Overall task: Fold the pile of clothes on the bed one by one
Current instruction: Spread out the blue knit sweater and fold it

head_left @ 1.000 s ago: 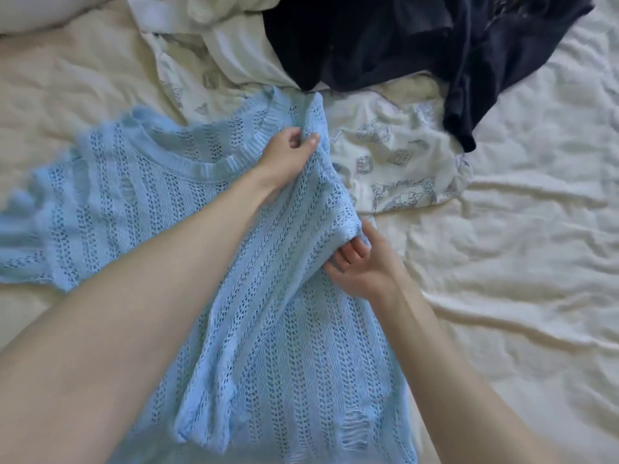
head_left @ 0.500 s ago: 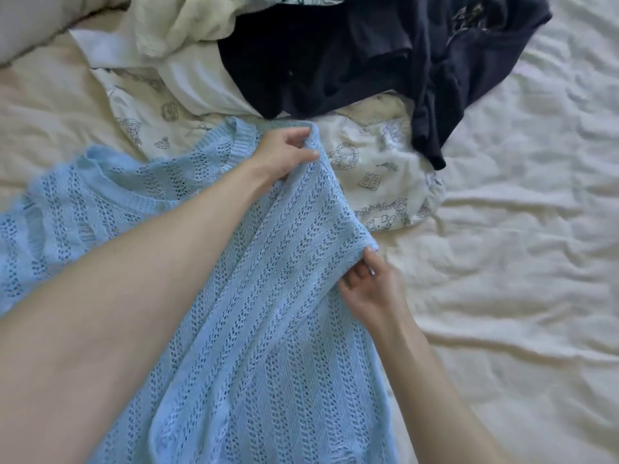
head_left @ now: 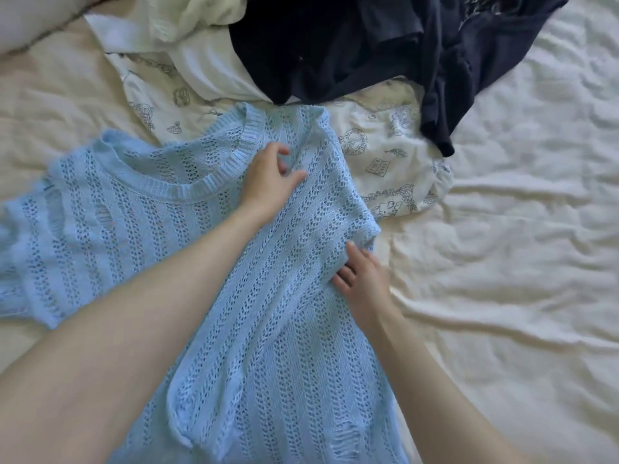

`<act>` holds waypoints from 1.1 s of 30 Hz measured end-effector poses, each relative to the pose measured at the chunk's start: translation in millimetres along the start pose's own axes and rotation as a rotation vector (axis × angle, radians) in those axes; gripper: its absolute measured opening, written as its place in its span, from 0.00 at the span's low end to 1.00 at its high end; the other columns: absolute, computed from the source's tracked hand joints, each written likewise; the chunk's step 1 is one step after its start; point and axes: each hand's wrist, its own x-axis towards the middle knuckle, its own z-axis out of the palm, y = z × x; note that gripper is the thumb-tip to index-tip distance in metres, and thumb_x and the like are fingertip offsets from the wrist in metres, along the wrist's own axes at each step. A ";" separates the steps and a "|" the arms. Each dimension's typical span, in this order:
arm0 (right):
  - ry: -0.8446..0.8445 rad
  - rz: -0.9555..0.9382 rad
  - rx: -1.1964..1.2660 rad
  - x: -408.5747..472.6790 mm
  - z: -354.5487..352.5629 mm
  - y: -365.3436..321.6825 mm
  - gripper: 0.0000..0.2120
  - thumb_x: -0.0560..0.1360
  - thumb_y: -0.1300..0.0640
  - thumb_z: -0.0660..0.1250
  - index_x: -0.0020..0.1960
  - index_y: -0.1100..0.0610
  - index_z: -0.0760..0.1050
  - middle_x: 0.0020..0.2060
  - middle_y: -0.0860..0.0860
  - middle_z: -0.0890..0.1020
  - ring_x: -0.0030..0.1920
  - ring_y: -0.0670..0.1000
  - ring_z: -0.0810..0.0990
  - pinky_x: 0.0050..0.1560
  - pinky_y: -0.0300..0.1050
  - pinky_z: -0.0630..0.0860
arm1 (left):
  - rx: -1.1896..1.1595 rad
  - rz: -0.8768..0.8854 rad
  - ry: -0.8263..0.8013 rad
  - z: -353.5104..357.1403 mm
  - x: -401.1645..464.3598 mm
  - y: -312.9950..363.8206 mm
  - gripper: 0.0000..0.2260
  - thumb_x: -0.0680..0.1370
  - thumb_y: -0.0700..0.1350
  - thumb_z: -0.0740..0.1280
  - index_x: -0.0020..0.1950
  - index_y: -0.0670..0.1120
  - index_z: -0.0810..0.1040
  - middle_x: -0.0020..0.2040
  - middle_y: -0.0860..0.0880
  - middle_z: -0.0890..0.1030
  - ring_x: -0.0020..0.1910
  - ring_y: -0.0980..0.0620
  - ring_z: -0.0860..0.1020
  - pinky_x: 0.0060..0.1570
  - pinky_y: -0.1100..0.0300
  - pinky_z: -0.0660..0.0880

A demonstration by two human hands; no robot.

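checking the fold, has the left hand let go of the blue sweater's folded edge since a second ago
Yes. The left hand gripped the edge near the dark garment; now its fingers are loose, resting lower on the blue sweater.

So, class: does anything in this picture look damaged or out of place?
Yes. The light blue knit sweater has ragged, laddered holes near its lower edge and by the left shoulder; possibly a distressed design. Its right sleeve is folded across the body. Behind it, the dark garment lies crumpled on unfolded white clothes.
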 end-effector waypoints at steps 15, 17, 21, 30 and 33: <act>-0.269 0.243 -0.599 -76.1 11.2 139.2 0.10 0.76 0.58 0.68 0.38 0.55 0.70 0.33 0.50 0.73 0.34 0.47 0.74 0.40 0.40 0.79 | 0.134 -0.534 -0.212 -54.5 -266.0 -190.1 0.09 0.74 0.50 0.71 0.43 0.45 0.77 0.37 0.51 0.78 0.35 0.54 0.75 0.35 0.61 0.67; -0.306 0.247 -0.669 -86.2 13.4 151.1 0.07 0.76 0.59 0.67 0.40 0.56 0.72 0.37 0.51 0.77 0.36 0.49 0.77 0.39 0.38 0.78 | 0.053 -0.530 -0.182 -57.9 -275.6 -192.7 0.07 0.75 0.45 0.70 0.38 0.49 0.76 0.34 0.54 0.77 0.35 0.56 0.75 0.34 0.64 0.68; -0.381 0.277 -0.739 -106.1 16.3 168.0 0.08 0.77 0.58 0.67 0.49 0.63 0.75 0.49 0.60 0.82 0.48 0.56 0.82 0.54 0.48 0.79 | -0.469 -0.655 -0.033 -69.3 -283.7 -188.8 0.06 0.79 0.42 0.64 0.43 0.51 0.76 0.37 0.53 0.81 0.38 0.52 0.81 0.35 0.56 0.79; -0.427 0.186 -0.754 -137.3 4.2 209.9 0.06 0.79 0.59 0.63 0.55 0.57 0.70 0.42 0.51 0.79 0.33 0.45 0.80 0.47 0.44 0.79 | -0.508 -0.660 -0.092 -85.0 -304.9 -203.1 0.09 0.79 0.36 0.61 0.56 0.46 0.74 0.46 0.52 0.80 0.42 0.57 0.79 0.37 0.61 0.77; -0.458 0.198 -0.691 -145.0 1.6 219.0 0.07 0.78 0.59 0.63 0.55 0.58 0.72 0.40 0.49 0.83 0.33 0.46 0.83 0.45 0.42 0.80 | -0.529 -0.616 0.078 -88.3 -312.8 -206.9 0.07 0.80 0.41 0.62 0.57 0.46 0.75 0.46 0.54 0.79 0.45 0.54 0.79 0.41 0.58 0.78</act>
